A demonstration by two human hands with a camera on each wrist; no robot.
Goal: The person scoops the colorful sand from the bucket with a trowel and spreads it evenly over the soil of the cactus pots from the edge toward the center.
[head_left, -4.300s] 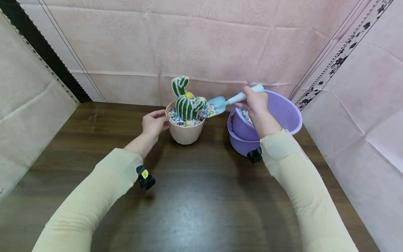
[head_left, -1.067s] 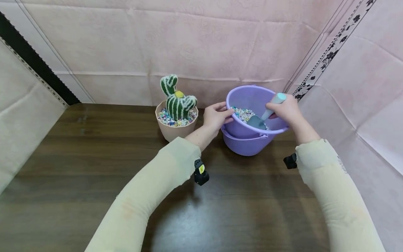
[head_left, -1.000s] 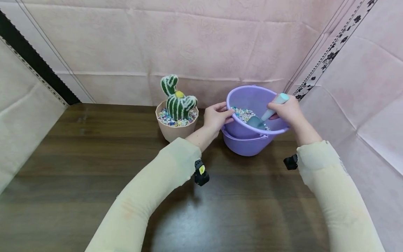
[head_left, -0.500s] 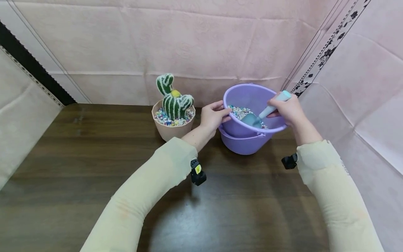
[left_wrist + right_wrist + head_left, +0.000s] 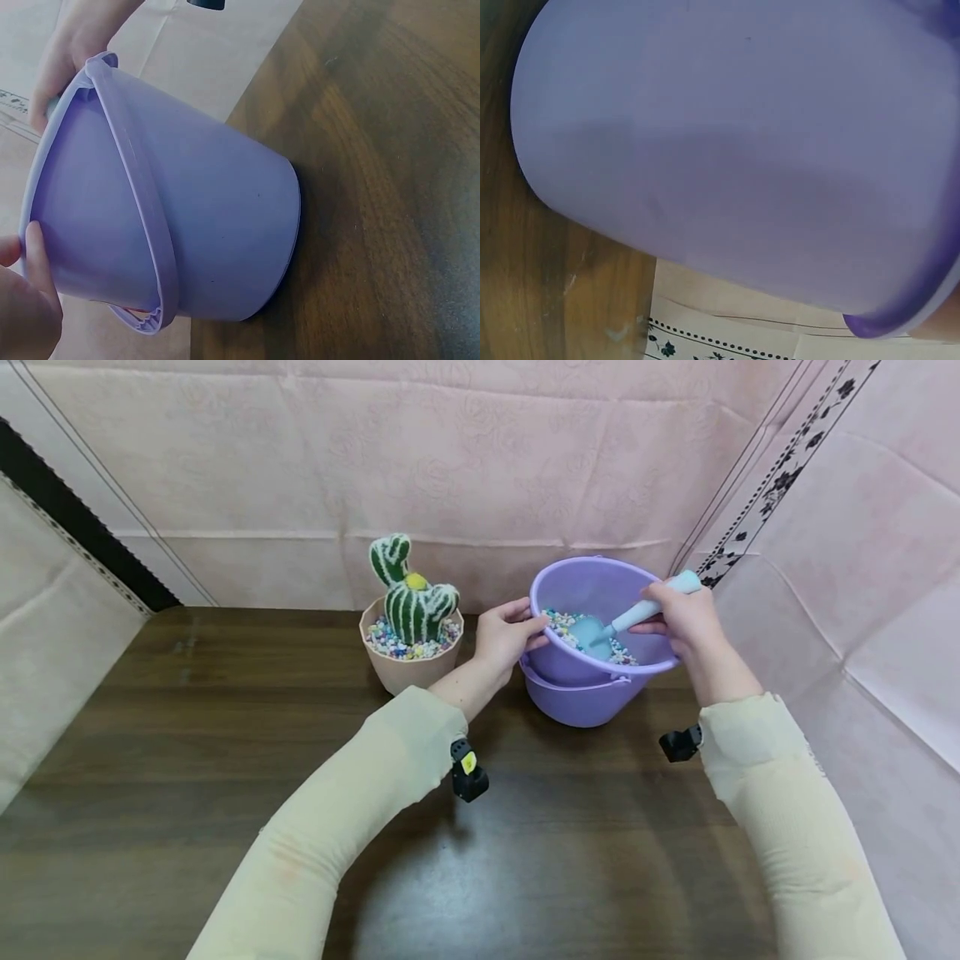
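Note:
A purple bucket (image 5: pixel 577 703) stands on the table with its mouth facing me, small multicoloured pebbles (image 5: pixel 558 620) inside. My left hand (image 5: pixel 501 639) pinches its left rim, thumb at the front; the left wrist view shows a fingertip against the bucket's wall (image 5: pixel 217 187). In my right hand (image 5: pixel 688 618) is the handle of a light blue hand trowel (image 5: pixel 592 633), whose blade lies among the pebbles. The bucket's outer side fills the right wrist view, hiding the trowel there. Left of the bucket, a knitted-looking green cactus (image 5: pixel 412 612) sits in a beige pot (image 5: pixel 411 673) with similar pebbles around it.
The dark wooden table (image 5: pixel 225 760) extends toward me. Pink-white patterned cloth (image 5: pixel 465 460) closes off the back, and pale cloth (image 5: pixel 885 610) rises on the right, close to my right arm. The bucket's handle (image 5: pixel 142 195) hangs down along its side.
Earlier, my left hand was at the pot and the trowel carried pebbles beside the cactus. Both hands then came to the bucket. Over the last second the trowel has tilted lower, its blade shifting left.

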